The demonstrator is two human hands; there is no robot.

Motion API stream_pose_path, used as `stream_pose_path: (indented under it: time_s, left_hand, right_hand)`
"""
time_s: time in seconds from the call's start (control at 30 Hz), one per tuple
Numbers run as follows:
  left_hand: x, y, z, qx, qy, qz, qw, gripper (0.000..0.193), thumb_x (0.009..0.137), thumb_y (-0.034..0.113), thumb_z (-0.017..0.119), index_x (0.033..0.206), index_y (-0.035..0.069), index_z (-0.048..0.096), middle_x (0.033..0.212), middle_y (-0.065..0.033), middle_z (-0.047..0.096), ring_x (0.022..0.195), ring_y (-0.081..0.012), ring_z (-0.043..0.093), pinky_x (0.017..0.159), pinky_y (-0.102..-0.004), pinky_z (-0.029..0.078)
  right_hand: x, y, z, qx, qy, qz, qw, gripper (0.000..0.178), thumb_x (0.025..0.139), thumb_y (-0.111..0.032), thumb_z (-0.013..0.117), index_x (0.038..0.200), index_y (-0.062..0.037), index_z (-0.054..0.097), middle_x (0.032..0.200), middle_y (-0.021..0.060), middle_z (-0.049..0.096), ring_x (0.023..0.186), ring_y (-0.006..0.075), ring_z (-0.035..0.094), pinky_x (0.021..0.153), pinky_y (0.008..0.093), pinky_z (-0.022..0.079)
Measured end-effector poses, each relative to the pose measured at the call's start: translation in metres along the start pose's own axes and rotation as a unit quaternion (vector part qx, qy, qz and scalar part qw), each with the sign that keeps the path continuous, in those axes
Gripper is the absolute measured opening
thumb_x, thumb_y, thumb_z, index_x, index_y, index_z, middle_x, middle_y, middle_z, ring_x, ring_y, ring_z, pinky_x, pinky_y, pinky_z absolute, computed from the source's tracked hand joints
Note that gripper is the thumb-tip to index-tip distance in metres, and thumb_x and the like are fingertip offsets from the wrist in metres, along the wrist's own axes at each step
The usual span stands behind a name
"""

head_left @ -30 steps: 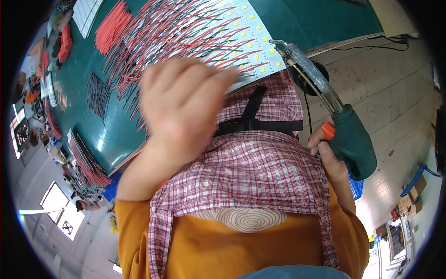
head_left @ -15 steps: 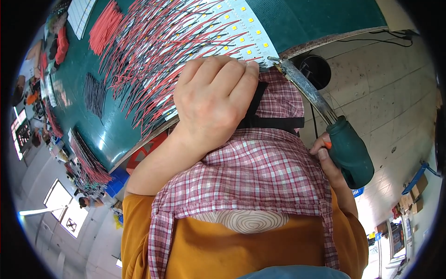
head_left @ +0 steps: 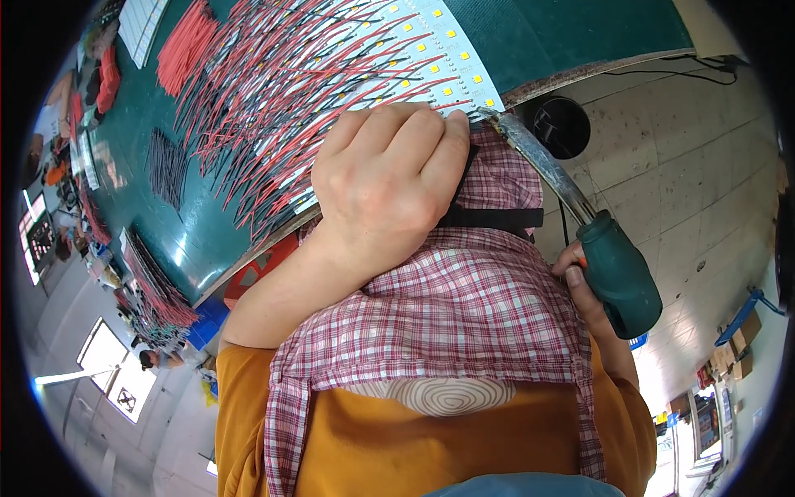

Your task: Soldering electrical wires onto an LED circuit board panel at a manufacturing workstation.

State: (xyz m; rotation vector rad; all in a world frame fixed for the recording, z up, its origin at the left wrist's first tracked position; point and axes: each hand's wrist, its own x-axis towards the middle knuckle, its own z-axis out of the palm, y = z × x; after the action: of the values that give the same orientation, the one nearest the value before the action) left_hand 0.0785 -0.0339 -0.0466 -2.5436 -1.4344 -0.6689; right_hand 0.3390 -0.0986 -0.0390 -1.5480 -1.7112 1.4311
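Observation:
My right hand [head_left: 585, 286] is closed around the dark green handle of a soldering iron [head_left: 542, 157]. The iron slants up and left, its tip at the near right corner of a white LED board [head_left: 476, 62]. Beside that tip, my left hand [head_left: 385, 174] is curled at the board's near edge with its fingertips turned down. Its knuckles hide what the fingers hold. Rows of red and black wires [head_left: 281, 108] fan leftward from the board, which carries small yellow LEDs and lies on a green-topped table [head_left: 571, 41].
Bundles of red wires [head_left: 186, 50] and black wires [head_left: 167, 170] lie left of the board. Another wired bunch [head_left: 157, 286] sits by the table's left edge. A black round bin [head_left: 561, 127] stands on the tiled floor at right. A person [head_left: 161, 359] is far off at left.
The soldering iron's handle has shifted slightly left and its tip sits a little lower at the board's corner. My left hand and the board have edged slightly right.

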Motion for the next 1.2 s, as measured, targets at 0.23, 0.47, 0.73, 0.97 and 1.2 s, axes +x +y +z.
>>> stream_pose_path:
  time_s: [0.23, 0.47, 0.73, 0.97, 1.2]
  left_hand:
    - [0.002, 0.001, -0.002, 0.005, -0.012, -0.001, 1.000, 0.017, 0.068, 0.010, 0.063, 0.084, 0.006, 0.065, 0.075, -0.0003, 0.056, 0.073, -0.0150, 0.059, 0.060, -0.0279, 0.043]
    - [0.001, 0.003, -0.005, 0.005, -0.020, -0.008, 1.000, 0.018, 0.067, 0.009, 0.063, 0.084, 0.006, 0.065, 0.075, -0.0005, 0.056, 0.073, -0.0151, 0.059, 0.059, -0.0282, 0.043]
    - [0.009, -0.009, -0.005, -0.035, -0.030, -0.094, 0.995, 0.016, 0.067, 0.009, 0.064, 0.082, 0.008, 0.066, 0.074, -0.0019, 0.056, 0.071, -0.0178, 0.058, 0.057, -0.0296, 0.044]
    - [0.007, -0.013, 0.001, -0.026, 0.002, -0.052, 0.998, 0.016, 0.065, 0.009, 0.066, 0.080, 0.008, 0.066, 0.073, -0.0006, 0.056, 0.070, -0.0164, 0.058, 0.053, -0.0270, 0.046]
    - [0.009, -0.011, 0.000, -0.011, -0.005, -0.047, 0.999, 0.017, 0.065, 0.009, 0.066, 0.081, 0.009, 0.066, 0.074, 0.0010, 0.057, 0.072, -0.0144, 0.059, 0.053, -0.0256, 0.047]
  right_hand:
    - [-0.002, 0.003, -0.005, -0.182, -0.054, -0.009, 0.982, 0.015, 0.076, -0.011, 0.068, 0.090, -0.0061, 0.066, 0.077, 0.0084, 0.065, 0.063, 0.0193, 0.062, 0.054, 0.0293, 0.048]
    - [0.004, -0.002, -0.007, 0.050, -0.034, -0.013, 0.998, 0.005, 0.078, -0.002, 0.060, 0.081, -0.0037, 0.063, 0.079, 0.0075, 0.066, 0.071, 0.0185, 0.059, 0.068, 0.0321, 0.047]
    - [0.010, -0.008, -0.004, -0.060, -0.042, -0.004, 0.997, 0.006, 0.076, -0.006, 0.065, 0.079, -0.0113, 0.066, 0.081, 0.0003, 0.067, 0.076, 0.0175, 0.059, 0.068, 0.0297, 0.048]
    - [0.015, -0.013, -0.006, -0.090, -0.070, 0.020, 0.993, 0.008, 0.077, -0.009, 0.066, 0.084, -0.0128, 0.069, 0.085, 0.0001, 0.068, 0.076, 0.0159, 0.059, 0.065, 0.0285, 0.049]
    - [0.012, -0.005, -0.006, -0.079, -0.070, 0.043, 0.993, 0.007, 0.077, -0.006, 0.065, 0.084, -0.0082, 0.067, 0.082, 0.0050, 0.066, 0.073, 0.0171, 0.060, 0.066, 0.0290, 0.048]
